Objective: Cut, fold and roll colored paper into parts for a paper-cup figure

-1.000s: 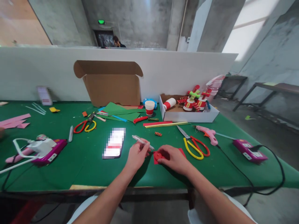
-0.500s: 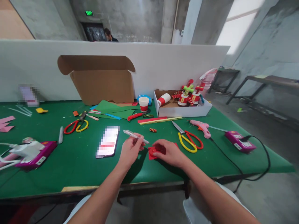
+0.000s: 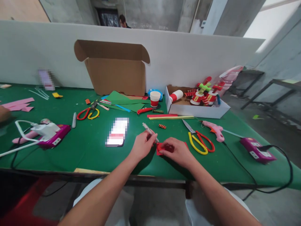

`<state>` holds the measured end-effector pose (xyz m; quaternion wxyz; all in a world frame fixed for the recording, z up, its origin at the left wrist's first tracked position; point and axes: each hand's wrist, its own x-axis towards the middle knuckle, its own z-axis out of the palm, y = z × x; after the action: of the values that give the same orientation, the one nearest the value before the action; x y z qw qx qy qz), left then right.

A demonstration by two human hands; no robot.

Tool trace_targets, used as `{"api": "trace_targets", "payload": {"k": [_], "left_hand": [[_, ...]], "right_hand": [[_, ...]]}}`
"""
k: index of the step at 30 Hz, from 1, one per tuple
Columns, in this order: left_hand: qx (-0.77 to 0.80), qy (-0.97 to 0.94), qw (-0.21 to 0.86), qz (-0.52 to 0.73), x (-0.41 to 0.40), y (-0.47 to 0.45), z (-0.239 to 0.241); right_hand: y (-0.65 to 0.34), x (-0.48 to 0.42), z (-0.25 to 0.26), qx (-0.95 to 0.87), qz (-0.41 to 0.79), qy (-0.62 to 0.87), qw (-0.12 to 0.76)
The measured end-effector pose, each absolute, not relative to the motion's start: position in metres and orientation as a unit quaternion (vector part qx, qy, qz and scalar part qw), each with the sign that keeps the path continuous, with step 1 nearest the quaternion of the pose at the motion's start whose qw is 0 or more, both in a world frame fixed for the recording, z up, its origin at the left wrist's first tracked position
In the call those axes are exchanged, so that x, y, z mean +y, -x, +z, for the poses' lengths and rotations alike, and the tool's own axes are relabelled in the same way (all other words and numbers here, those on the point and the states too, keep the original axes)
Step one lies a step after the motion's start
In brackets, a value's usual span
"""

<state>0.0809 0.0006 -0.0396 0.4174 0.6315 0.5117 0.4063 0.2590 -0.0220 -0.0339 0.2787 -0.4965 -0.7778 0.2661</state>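
While the left hand (image 3: 144, 145) is pinching a slim pen (image 3: 146, 126) between its fingers, the right hand (image 3: 177, 151) is pinching a red disc (image 3: 160, 147) just beside those fingers, probably steadying it against the red paper (image 3: 159, 153) beneath.

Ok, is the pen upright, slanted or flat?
Slanted: the left hand holds the pen, top end raised, tip by the red piece.

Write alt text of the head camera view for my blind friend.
A person's left hand holds a pen near a red piece held by the right hand on a green table. Scissors and a pink glue gun lie to the right, a phone to the left.
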Motion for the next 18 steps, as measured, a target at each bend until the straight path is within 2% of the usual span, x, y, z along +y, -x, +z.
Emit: {"api": "trace_targets", "payload": {"k": [18], "left_hand": [[0.522, -0.623, 0.440, 0.383, 0.0022, -0.0819, -0.0409]], "right_hand": [[-0.2555, -0.0232, -0.0322, -0.769, 0.265, 0.509, 0.281]]}}
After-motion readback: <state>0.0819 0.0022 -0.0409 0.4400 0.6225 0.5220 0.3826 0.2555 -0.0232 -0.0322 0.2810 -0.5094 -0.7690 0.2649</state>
